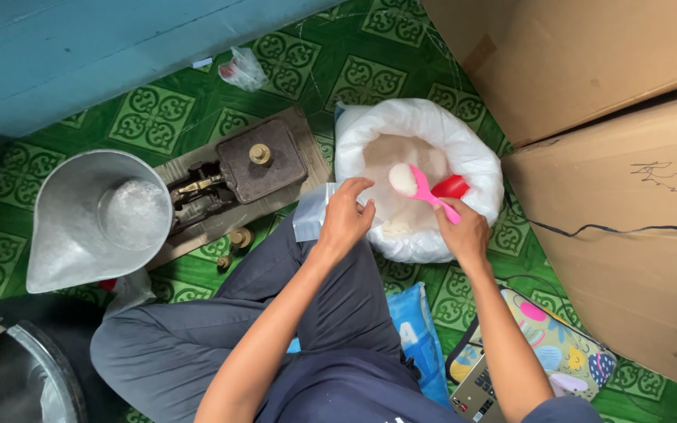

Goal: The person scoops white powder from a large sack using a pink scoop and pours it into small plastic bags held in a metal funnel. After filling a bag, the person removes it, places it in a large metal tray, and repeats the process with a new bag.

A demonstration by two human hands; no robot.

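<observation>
My right hand (464,233) grips a pink spoon (425,188) heaped with white grains, held above an open white sack (479,168) full of the same grains. A red cup (452,186) lies inside the sack beside the spoon. My left hand (345,215) pinches the mouth of a small clear plastic bag (311,211) at the sack's left rim, close to the spoon's bowl.
A balance scale (252,168) with brass weights (238,237) stands on the green patterned floor, its metal scoop pan (92,219) at left. Large cardboard boxes (620,157) fill the right. A colourful pouch (550,352), a blue bag (417,329) and a calculator lie by my legs.
</observation>
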